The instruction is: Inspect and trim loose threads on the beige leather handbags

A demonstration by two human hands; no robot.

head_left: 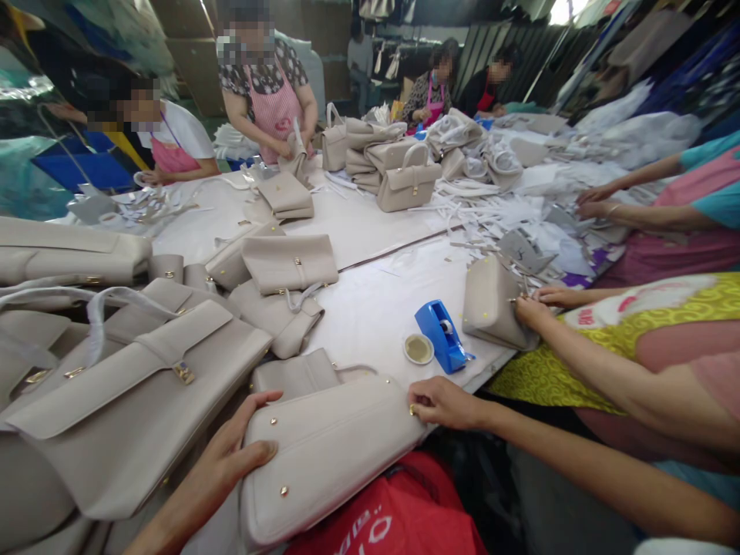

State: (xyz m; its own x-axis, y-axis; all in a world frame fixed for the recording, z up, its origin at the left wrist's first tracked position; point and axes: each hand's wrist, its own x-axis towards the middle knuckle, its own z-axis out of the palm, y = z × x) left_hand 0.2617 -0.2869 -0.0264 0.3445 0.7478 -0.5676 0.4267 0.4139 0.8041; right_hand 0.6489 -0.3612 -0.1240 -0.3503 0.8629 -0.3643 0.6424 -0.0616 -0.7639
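A beige handbag lies tipped in front of me with its base turned up and small gold metal feet showing. My left hand grips its near left end, thumb on the base and fingers stretched along the side. At the opposite end, my right hand is closed, its fingertips pinching a small yellow piece at the bag's corner. Just beyond lie a blue tape dispenser and a small round dish. Another beige bag is partly hidden behind mine.
Beige handbags are heaped on the left, more at the back. On my right a co-worker's hands work on a bag. White scraps litter the white table. Red fabric lies below my bag.
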